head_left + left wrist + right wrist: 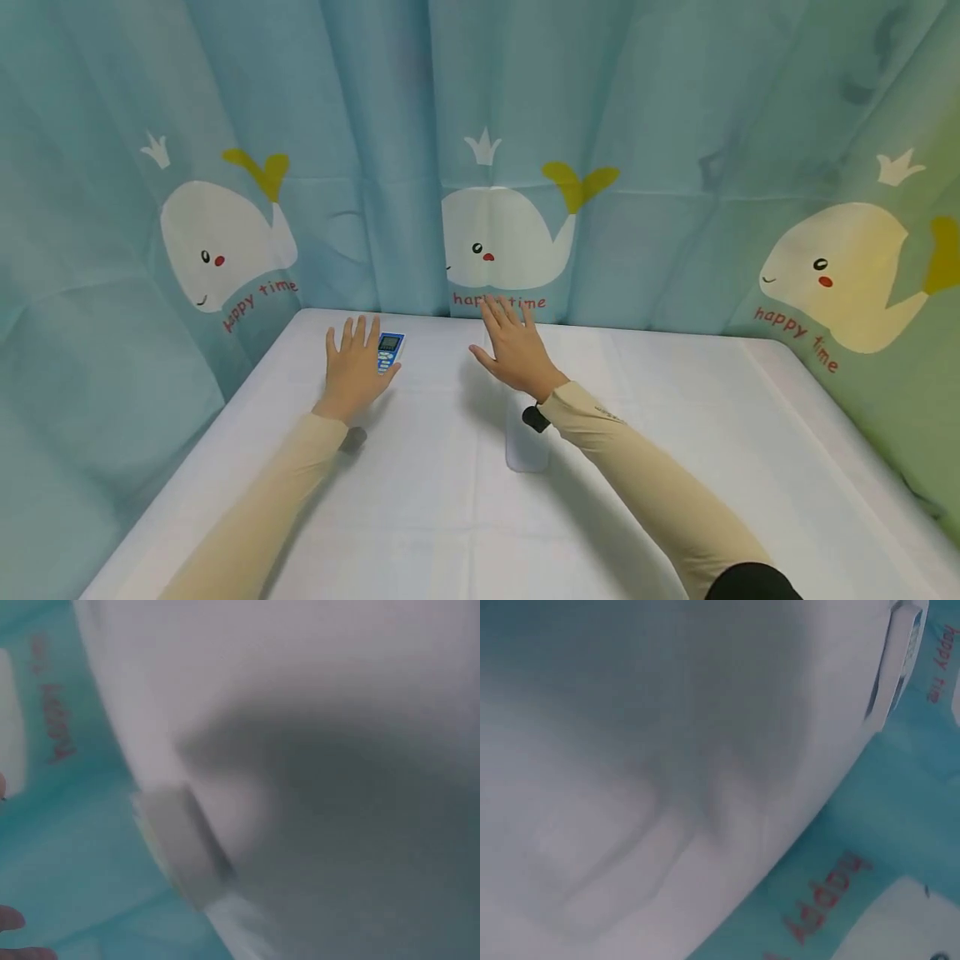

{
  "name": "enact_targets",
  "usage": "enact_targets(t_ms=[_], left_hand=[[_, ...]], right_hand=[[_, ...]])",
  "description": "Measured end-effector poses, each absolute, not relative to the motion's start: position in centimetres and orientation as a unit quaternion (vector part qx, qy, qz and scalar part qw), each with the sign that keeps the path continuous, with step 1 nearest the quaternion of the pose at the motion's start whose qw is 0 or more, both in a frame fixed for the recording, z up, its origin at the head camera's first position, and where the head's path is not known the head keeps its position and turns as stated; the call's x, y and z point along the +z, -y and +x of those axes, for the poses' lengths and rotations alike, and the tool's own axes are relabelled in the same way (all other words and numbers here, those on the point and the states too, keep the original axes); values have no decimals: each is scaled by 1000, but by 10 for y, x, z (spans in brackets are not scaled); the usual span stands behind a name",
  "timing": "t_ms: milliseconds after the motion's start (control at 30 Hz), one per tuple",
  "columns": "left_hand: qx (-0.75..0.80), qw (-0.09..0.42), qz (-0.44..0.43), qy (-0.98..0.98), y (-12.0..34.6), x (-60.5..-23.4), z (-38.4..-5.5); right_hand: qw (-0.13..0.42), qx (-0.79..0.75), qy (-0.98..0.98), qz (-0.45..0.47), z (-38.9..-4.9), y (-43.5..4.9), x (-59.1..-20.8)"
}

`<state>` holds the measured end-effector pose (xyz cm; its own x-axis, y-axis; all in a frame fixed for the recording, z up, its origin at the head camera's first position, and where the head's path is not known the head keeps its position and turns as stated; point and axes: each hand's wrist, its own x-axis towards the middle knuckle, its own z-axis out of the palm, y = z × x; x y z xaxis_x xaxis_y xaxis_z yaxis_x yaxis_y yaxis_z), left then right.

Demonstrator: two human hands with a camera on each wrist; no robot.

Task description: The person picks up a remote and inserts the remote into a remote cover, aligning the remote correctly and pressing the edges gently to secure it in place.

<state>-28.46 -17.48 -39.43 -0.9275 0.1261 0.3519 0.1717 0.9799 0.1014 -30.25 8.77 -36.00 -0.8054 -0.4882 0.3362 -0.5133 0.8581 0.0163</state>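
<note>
A small blue-and-white remote control (390, 343) with a grey screen lies near the table's far edge. My left hand (352, 367) hovers close beside it, fingers spread, partly covering it in the head view. The left wrist view shows it as a blurred pale block (184, 844), with some fingertips (26, 953) at the left edge. To the right, my right hand (517, 346) is held over the table with straight fingers and holds nothing. Below my right wrist lies a flat, whitish, rounded rectangular object (527, 454); its kind is unclear. The right wrist view shows its faint outline (622, 877).
A white cloth covers the table (420, 517). Behind it and along both sides hangs a blue-green curtain (382, 167) printed with whales. A dark wrist camera (536, 418) sits under the right wrist.
</note>
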Motion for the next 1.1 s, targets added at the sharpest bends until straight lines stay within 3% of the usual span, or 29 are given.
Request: enact_targets(t_ms=[400, 733, 1100], left_hand=[[-37, 138, -116, 983, 208, -402, -300], [-28, 57, -144, 987, 214, -404, -312], [-44, 20, -145, 988, 220, -410, -317]], right_hand=[[136, 23, 945, 297, -320, -20, -381], [71, -11, 949, 306, -327, 28, -402], [-10, 13, 960, 278, -333, 48, -412]])
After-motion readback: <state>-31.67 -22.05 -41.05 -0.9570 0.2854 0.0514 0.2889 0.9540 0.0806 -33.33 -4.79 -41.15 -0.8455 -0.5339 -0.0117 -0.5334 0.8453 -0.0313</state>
